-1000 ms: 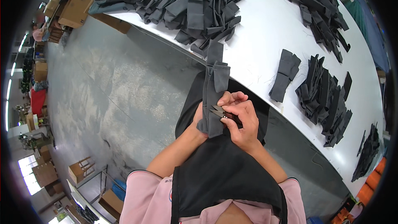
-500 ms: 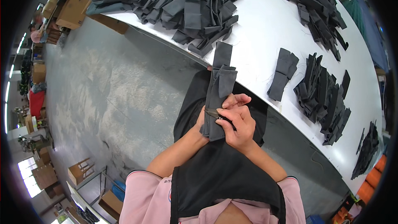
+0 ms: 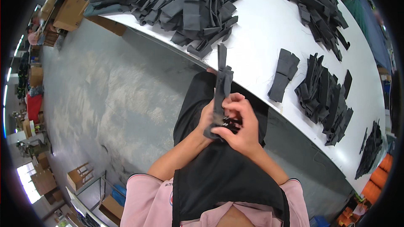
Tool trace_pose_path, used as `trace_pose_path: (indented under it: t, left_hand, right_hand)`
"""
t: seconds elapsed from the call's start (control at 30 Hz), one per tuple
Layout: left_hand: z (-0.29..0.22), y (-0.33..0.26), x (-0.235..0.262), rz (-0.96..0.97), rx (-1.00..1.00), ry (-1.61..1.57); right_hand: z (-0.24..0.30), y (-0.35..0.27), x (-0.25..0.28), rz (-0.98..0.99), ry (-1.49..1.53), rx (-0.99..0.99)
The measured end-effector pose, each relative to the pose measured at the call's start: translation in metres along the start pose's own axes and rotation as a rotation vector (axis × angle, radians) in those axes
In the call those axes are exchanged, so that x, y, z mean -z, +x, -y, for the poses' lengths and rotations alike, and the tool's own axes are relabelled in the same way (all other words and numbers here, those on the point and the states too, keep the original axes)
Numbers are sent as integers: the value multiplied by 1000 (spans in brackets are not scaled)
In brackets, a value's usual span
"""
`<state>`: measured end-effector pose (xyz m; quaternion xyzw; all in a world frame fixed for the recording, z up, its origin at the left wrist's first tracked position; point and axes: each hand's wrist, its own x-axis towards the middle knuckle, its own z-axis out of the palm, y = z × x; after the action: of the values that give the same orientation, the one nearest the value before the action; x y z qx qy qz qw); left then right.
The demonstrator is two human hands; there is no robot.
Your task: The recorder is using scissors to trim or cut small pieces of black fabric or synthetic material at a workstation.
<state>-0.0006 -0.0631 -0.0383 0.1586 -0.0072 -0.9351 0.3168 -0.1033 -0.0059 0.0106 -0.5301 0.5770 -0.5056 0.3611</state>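
Over my lap a dark grey fabric strip (image 3: pixel 221 94) stands edge-on, its upper end close to the table edge. My left hand (image 3: pixel 205 120) is closed around the strip's lower part from the left side. In my right hand (image 3: pixel 247 132) is a pair of small dark thread snips (image 3: pixel 232 122), partly hidden by the fingers and blurred. The snips are against or very near the fabric; whether the blades touch it I cannot tell. The right thumb and forefinger are at the strip's right side.
On the white table (image 3: pixel 256 38) lie a large pile of dark strips (image 3: pixel 191 10), a small bundle (image 3: pixel 284 75), another pile (image 3: pixel 324 96) to the right and more strips (image 3: pixel 315 12) at the back. Cardboard boxes (image 3: pixel 70 12) stand on the grey floor at far left.
The strip has turned from showing its broad face to showing its narrow edge. My right hand has shifted slightly, with the snips now lower and more hidden.
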Motion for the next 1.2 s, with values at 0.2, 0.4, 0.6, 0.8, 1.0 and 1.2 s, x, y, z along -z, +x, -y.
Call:
trace_pose_path:
  t: [0.2,0.4,0.6,0.8,1.0,1.2]
  left_hand:
    - [-11,-13,0,-45,-167,301]
    - [-43,-19,-11,20,-146,603]
    - [-47,-18,-24,-106,-134,602]
    - [-36,-19,-30,-227,-156,658]
    - [-37,-22,-39,-264,-123,682]
    - [-39,-25,-37,-255,-48,695]
  right_hand:
    - [-8,-5,6,53,-104,-82]
    - [-17,-9,2,82,360,-249]
    - [-7,-10,15,-230,-44,-89]
    - [-15,10,27,-269,-567,286]
    - [-16,14,28,-262,-521,252]
    - [-16,12,29,-278,-525,247]
